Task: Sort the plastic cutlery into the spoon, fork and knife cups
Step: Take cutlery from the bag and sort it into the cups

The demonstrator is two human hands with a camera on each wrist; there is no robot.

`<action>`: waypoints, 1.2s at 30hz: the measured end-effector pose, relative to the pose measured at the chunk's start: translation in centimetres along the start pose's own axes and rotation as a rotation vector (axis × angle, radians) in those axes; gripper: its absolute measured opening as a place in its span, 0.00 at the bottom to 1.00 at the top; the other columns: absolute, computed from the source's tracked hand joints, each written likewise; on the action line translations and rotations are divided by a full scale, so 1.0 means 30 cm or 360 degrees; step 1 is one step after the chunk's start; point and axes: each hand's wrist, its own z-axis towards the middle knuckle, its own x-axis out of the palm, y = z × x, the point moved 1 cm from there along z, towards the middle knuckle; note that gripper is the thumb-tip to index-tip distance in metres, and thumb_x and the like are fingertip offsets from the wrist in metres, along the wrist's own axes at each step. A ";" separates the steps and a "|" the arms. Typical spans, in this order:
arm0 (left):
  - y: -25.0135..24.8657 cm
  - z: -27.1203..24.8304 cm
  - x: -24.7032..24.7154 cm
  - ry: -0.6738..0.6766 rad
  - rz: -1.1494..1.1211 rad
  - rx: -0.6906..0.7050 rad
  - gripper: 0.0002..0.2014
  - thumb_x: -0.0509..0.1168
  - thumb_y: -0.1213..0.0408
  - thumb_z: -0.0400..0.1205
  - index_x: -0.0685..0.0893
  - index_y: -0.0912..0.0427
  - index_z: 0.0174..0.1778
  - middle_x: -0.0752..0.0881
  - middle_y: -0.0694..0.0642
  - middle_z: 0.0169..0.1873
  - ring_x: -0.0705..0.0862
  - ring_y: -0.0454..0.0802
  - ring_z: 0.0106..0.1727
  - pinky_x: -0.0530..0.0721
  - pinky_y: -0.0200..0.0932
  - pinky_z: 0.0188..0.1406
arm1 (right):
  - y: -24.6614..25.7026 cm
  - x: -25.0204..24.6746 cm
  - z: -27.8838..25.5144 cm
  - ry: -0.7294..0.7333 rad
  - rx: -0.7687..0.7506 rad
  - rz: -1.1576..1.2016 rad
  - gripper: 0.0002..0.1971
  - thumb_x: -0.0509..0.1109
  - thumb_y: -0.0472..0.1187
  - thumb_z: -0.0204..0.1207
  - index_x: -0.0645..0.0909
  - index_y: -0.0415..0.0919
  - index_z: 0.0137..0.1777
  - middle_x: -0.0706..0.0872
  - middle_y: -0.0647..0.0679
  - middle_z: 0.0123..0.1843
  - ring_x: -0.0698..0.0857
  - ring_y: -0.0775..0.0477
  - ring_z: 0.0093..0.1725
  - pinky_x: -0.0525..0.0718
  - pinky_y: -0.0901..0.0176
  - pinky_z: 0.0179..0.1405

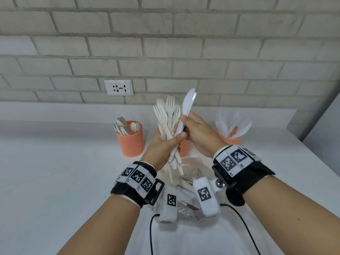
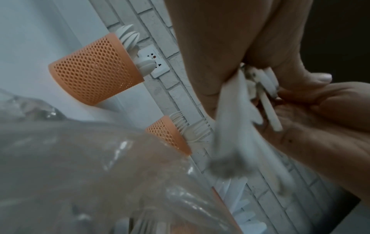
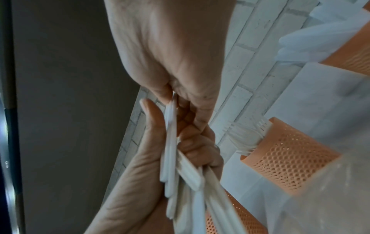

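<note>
My left hand point(image 1: 161, 144) grips the mixed bundle point(image 1: 166, 116) above the table point(image 1: 55, 162); my right hand point(image 1: 196, 133) pinches the knives point(image 1: 187, 102). I'd draw them straight out toward the knife cup point(image 1: 230, 138).

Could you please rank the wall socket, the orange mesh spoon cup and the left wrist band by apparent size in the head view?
1. Black left wrist band, nearest the camera.
2. Orange mesh spoon cup.
3. White wall socket, farthest away.
</note>
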 end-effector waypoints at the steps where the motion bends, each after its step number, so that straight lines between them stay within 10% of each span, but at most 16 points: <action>1: -0.003 -0.001 0.004 -0.0025 -0.0028 -0.0002 0.27 0.67 0.63 0.74 0.74 0.72 0.68 0.85 0.50 0.31 0.81 0.41 0.28 0.82 0.35 0.29 | 0.000 -0.003 0.003 0.0010 -0.0002 0.0030 0.10 0.51 0.39 0.86 0.72 0.36 0.53 0.80 0.44 0.35 0.80 0.45 0.33 0.81 0.47 0.37; 8: 0.000 0.013 -0.014 -0.0209 -0.0283 -0.0144 0.04 0.64 0.68 0.81 0.81 0.66 0.46 0.79 0.56 0.29 0.74 0.41 0.21 0.76 0.33 0.21 | -0.002 -0.033 0.017 -0.0048 -0.0075 0.0089 0.12 0.49 0.40 0.87 0.70 0.39 0.45 0.73 0.46 0.32 0.73 0.50 0.26 0.74 0.60 0.26; 12: -0.014 0.017 -0.013 -0.0306 -0.0192 -0.0229 0.13 0.63 0.67 0.81 0.88 0.63 0.33 0.83 0.59 0.29 0.77 0.45 0.20 0.79 0.37 0.22 | -0.011 -0.032 0.023 -0.0124 -0.0108 -0.0127 0.05 0.60 0.41 0.83 0.74 0.40 0.49 0.72 0.50 0.29 0.72 0.58 0.20 0.69 0.67 0.17; 20: -0.030 0.003 -0.003 -0.0319 -0.0229 -0.0328 0.09 0.61 0.65 0.82 0.84 0.66 0.45 0.83 0.58 0.21 0.82 0.49 0.22 0.84 0.38 0.25 | -0.041 -0.024 0.029 -0.0272 -0.0232 -0.0546 0.09 0.73 0.35 0.73 0.82 0.38 0.53 0.83 0.50 0.35 0.87 0.47 0.39 0.89 0.54 0.46; 36: -0.030 -0.011 0.005 -0.0222 -0.0088 -0.0133 0.14 0.60 0.77 0.81 0.80 0.73 0.62 0.85 0.68 0.39 0.86 0.58 0.36 0.88 0.48 0.37 | -0.031 -0.024 0.024 -0.0066 0.0088 -0.0386 0.02 0.69 0.35 0.78 0.80 0.36 0.45 0.80 0.40 0.36 0.78 0.51 0.28 0.81 0.66 0.21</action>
